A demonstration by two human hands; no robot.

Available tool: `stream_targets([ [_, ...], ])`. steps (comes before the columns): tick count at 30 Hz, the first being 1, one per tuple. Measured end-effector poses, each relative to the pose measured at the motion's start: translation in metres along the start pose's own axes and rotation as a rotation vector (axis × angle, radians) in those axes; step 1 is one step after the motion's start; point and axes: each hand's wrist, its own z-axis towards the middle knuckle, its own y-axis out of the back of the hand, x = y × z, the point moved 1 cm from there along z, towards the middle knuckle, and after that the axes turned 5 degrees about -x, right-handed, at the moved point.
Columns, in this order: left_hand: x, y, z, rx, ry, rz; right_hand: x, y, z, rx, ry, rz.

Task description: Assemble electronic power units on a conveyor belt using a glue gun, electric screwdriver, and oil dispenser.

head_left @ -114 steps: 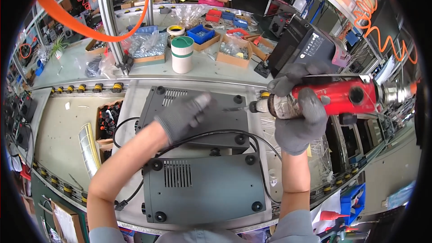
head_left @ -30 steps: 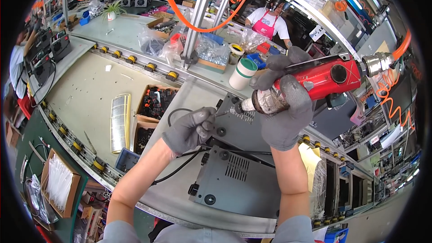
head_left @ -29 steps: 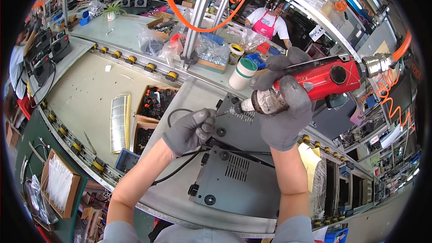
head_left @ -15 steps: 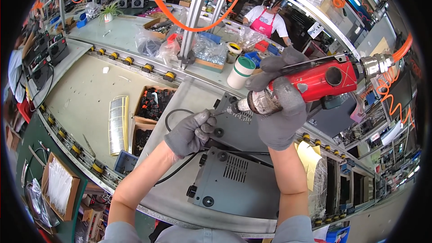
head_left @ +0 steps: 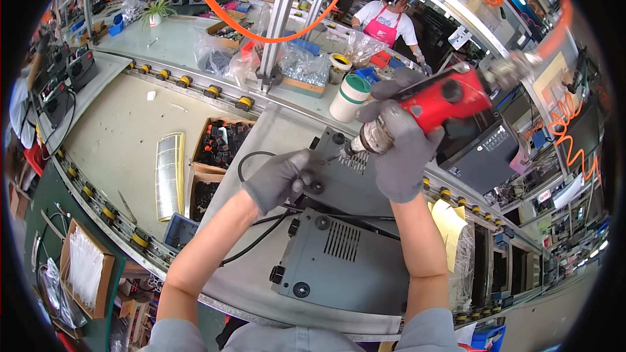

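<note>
Your right hand [head_left: 398, 150] is clenched around the red pneumatic screwdriver [head_left: 430, 104], bit angled down onto the far grey metal case [head_left: 358, 186] (on the conveyor tray). Your left hand [head_left: 280, 179] presses flat, fingers unclenched, steadying that case's corner.

R hand [head_left: 398, 150] grips red driver [head_left: 437, 101]; L hand [head_left: 280, 179] on grey housing [head_left: 355, 186].

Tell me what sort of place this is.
Most likely an electronics assembly line in a factory. A gloved right hand holds a red powered screwdriver over grey metal equipment cases on a roller-edged conveyor bench, with bagged parts nearby.
</note>
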Motion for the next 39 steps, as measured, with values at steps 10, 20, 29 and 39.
stream_targets([
  [10,-0.004,0.01,-0.01,-0.058,-0.048,-0.324,-0.04,0.017,0.015,-0.065,-0.054,-0.056],
  [20,0.003,0.021,-0.006,-0.069,-0.037,-0.28,-0.045,0.012,0.012,-0.053,-0.08,-0.011],
  [29,-0.003,0.013,0.004,-0.163,-0.073,-0.179,-0.062,-0.002,0.027,0.035,-0.117,-0.07],
  [39,-0.007,0.026,0.005,-0.036,-0.039,-0.389,-0.073,-0.003,0.038,0.085,-0.198,-0.126],
])
